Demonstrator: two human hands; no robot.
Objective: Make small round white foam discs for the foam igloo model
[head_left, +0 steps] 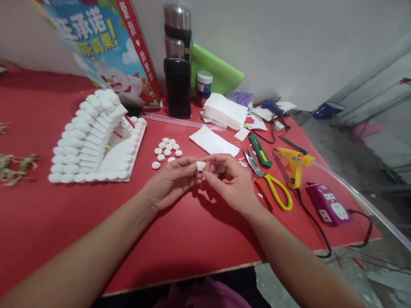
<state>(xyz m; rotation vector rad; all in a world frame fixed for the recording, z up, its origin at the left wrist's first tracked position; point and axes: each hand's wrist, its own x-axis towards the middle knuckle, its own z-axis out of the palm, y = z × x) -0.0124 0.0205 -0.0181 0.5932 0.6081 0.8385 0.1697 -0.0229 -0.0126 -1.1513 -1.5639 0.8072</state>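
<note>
Between the thumb and fingertips of my left hand is a small, rough-edged white piece, too small to name exactly. My right hand has its fingers curled, and its thumb and index fingertips meet the right side of the same piece. Just beyond my left hand lies a group of round white discs. Close to my right hand are yellow-and-red-handled scissors with their handles apart, and a folded white sheet lies beyond both hands.
A white stepped model edged with discs stands left. To the right are a green utility knife, a yellow glue gun and a purple power box, both with cords. A black phone stands upright at the back.
</note>
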